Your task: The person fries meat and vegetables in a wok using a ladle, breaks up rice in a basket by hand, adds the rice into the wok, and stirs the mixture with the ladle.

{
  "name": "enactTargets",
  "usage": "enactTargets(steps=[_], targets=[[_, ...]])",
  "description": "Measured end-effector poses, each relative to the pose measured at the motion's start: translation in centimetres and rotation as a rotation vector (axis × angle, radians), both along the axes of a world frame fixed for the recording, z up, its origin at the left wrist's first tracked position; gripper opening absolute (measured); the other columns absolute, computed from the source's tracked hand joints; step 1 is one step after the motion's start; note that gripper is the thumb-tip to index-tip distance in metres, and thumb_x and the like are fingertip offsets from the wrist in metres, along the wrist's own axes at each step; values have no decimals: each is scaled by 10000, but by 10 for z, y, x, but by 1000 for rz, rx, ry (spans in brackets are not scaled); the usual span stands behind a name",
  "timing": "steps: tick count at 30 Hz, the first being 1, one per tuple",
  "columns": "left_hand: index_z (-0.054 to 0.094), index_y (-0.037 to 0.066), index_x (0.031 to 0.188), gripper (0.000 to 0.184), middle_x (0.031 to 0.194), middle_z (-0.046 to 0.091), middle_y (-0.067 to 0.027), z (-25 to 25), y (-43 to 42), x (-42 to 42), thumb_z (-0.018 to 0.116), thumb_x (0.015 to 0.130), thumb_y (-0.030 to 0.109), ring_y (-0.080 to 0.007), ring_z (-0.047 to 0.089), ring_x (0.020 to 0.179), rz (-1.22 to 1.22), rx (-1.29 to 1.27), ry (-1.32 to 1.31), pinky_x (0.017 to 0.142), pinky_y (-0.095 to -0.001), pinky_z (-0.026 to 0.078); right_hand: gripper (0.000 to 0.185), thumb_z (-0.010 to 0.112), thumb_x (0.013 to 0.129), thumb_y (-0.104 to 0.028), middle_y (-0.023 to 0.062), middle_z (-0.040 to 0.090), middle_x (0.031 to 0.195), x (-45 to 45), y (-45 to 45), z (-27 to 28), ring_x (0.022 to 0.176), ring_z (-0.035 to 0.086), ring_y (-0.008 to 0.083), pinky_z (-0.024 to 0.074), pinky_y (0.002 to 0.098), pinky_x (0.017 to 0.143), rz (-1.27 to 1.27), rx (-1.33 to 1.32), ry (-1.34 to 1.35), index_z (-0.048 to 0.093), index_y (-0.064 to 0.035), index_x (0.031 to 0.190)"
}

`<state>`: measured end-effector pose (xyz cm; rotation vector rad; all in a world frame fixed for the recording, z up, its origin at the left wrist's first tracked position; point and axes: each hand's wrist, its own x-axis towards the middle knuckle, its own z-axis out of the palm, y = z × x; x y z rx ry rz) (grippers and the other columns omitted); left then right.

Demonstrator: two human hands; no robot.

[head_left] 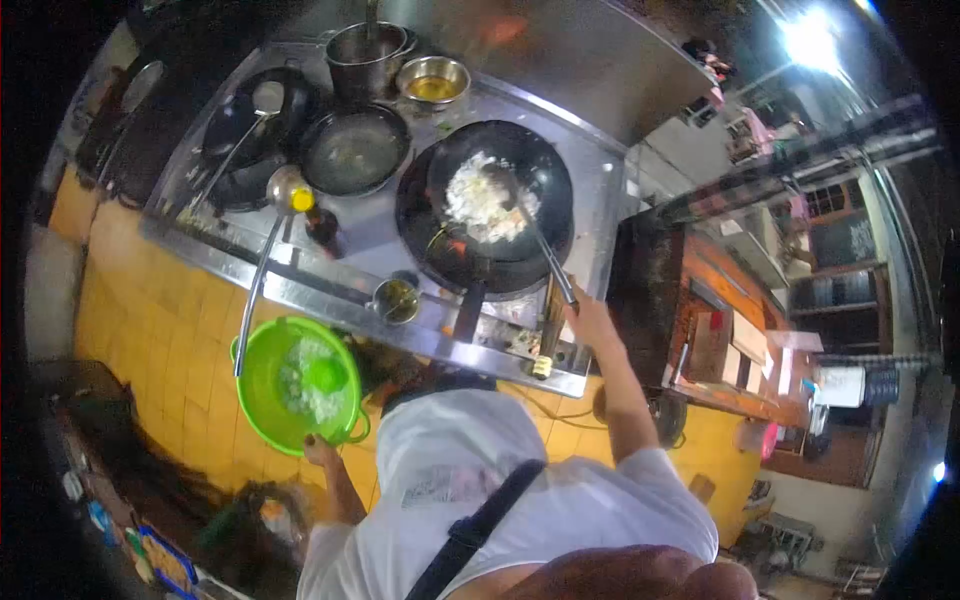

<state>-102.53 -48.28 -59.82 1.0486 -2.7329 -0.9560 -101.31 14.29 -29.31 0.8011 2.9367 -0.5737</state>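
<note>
My left hand (320,451) grips the lower rim of a bright green plastic basin (258,412), tilted beside the front of the stove. Inside lie white rice-like grains (298,380) and a smaller green bowl (325,374). The fingers of my right hand (590,318) are closed around the long handle of a cooking ladle or spatula (545,252). Its head reaches into a black wok (552,175), among a pale heap of what looks like rice (485,205); the exact shape of that head is hard to make out.
A metal ladle (258,290) juts over the stove's front edge, above the basin. A dark bottle (321,228), an empty-looking frying pan (357,150), a tall pot (368,70), a bowl of yellow liquid (433,88) and a small metal cup (396,300) stand on the steel stove (345,260).
</note>
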Motion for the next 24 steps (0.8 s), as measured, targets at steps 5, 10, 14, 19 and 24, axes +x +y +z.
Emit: enactTargets(steps=[5, 10, 14, 19, 24], targets=[[576, -47, 928, 250, 886, 621, -164, 27, 20, -3, 574, 764, 142, -267, 592, 783, 132, 146, 51, 699, -370, 468, 483, 551, 751, -183, 226, 596, 805, 17, -19, 132, 807, 576, 393, 469, 457, 713, 28, 190, -217, 467, -165, 1226], [558, 6, 808, 131, 658, 549, -34, -47, -41, 2, 544, 760, 127, -202, 472, 520, -121, -95, -52, 468, -309, 401, 555, 487, 763, -80, 237, 604, 797, -2, -45, 95, 797, 586, 409, 478, 454, 730, -49, 228, -453, 383, -184, 1298], [571, -10, 789, 262, 700, 550, -94, -8, -4, -1, 497, 781, 242, -237, 512, 645, -17, 121, 153, 605, -355, 428, 589, 455, 765, -32, 268, 591, 788, -32, -63, 11, 739, 603, 397, 482, 484, 678, -36, 263, -208, 335, -160, 1327], [581, -43, 805, 193, 791, 612, -142, 41, 23, -25, 549, 750, 139, -257, 565, 748, 118, 29, 51, 690, -356, 433, 528, 484, 777, -64, 256, 596, 828, -25, -48, 120, 816, 597, 379, 488, 445, 722, 132, 47, -374, 367, -57, 1292], [597, -36, 904, 245, 915, 629, -176, -5, 0, -26, 595, 740, 145, -301, 598, 840, 160, 181, 82, 769, -377, 454, 288, 398, 845, -91, 243, 599, 910, -51, -53, 79, 850, 605, 382, 498, 439, 743, -45, 246, -455, 471, 6, 1105]])
